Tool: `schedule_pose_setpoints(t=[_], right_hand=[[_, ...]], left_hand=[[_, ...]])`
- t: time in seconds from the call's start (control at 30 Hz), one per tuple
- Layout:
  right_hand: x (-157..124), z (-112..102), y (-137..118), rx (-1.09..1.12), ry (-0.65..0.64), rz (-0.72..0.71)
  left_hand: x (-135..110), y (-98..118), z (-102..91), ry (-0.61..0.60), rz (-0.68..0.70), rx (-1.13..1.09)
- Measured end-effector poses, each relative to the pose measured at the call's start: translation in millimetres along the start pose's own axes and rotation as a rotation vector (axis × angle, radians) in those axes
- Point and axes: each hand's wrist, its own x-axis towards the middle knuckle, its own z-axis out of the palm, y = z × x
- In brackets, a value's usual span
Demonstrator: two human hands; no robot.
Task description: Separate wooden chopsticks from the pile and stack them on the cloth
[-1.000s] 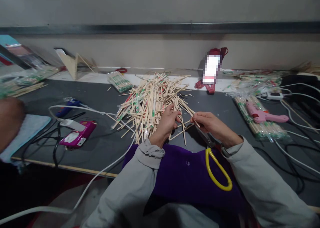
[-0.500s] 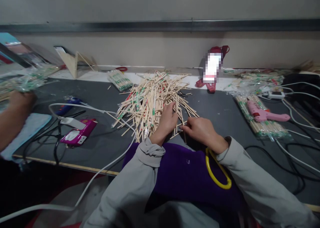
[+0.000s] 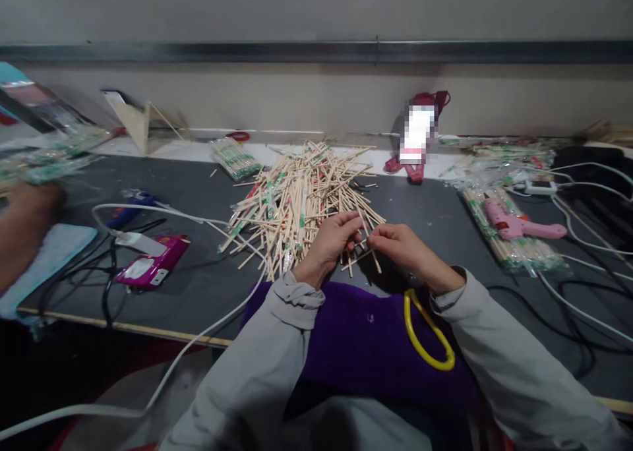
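A loose heap of pale wooden chopsticks [image 3: 297, 200], a few in green-printed wrappers, is spread over the dark table in front of me. At its near right edge, a single chopstick [image 3: 376, 264] slants between my two hands. My left hand [image 3: 332, 241] is closed, thumb and forefinger pinching the stick's upper part. From the other side, my right hand [image 3: 401, 248] pinches the same stick lower down between thumb and fingertips. Further loose chopsticks lie just under and beyond my hands. The left hand's lower fingers are curled and partly hidden.
A pink glue gun [image 3: 519, 221] rests on packed chopsticks [image 3: 537, 256] at right, among cables. Left are a magenta device [image 3: 157, 261], a blue glue gun [image 3: 132, 207] and a white cable [image 3: 198, 337]. A phone [image 3: 419, 131] stands behind. Another person's hand [image 3: 34, 213] is far left.
My left hand has drawn back slightly from the heap, its fingers now curled. My right hand has shifted a little right and up, and a chopstick is now held between both hands.
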Motion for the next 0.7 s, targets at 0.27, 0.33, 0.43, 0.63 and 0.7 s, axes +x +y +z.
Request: schedule_pose_setpoints(t=[0.27, 0.33, 0.43, 0.63, 0.7], right_hand=[[1.6, -22.6, 0.5, 0.093, 0.113, 0.002], [3.4, -27.3, 1.3, 0.244, 0.192, 0.012], [5.5, -26.8, 2.8, 0.368, 0.213, -0.026], [6.2, -29.5, 3.1, 0.330, 0.330, -0.078], [6.3, -34.2, 3.3, 0.396, 0.367, -0.038]], left_hand=[[-7.2, 1.0, 2.8, -0.142, -0.065, -0.046], [-11.5, 0.6, 6.5, -0.224, -0.139, 0.013], [-17.6, -1.2, 14.0, -0.276, -0.179, 0.097], [-22.0, 0.7, 17.8, -0.341, -0.189, 0.135], [-22.4, 2.5, 16.0, -0.394, -0.207, 0.126]])
